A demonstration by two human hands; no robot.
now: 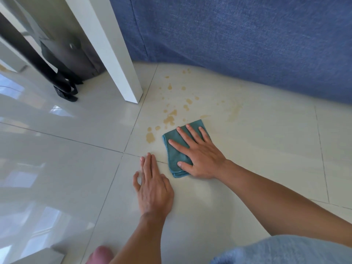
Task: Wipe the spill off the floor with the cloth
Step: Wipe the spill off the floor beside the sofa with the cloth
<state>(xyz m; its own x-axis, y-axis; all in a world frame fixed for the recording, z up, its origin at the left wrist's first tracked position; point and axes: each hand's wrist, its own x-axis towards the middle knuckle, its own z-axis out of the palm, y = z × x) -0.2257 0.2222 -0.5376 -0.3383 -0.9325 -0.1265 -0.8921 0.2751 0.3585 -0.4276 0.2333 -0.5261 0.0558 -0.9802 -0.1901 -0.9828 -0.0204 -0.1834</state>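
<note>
The pale tiled floor (247, 149) carries a tan spill (169, 119) running away from the person toward the blue sofa (238, 35). The right hand (198, 155), nearer, presses flat on the folded cloth (175, 155) at its near edge; the left hand (152, 189) rests open, empty.

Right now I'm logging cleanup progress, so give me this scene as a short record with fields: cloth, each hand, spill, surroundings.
cloth: folded teal cloth, flat on the floor
right hand: right hand pressed flat on the cloth, fingers spread
left hand: left hand flat on bare tile beside the cloth, holding nothing
spill: tan drops and puddles beyond and left of the cloth, a faint smear to the right; not yet wiped
surroundings: white table leg, blue sofa
</note>
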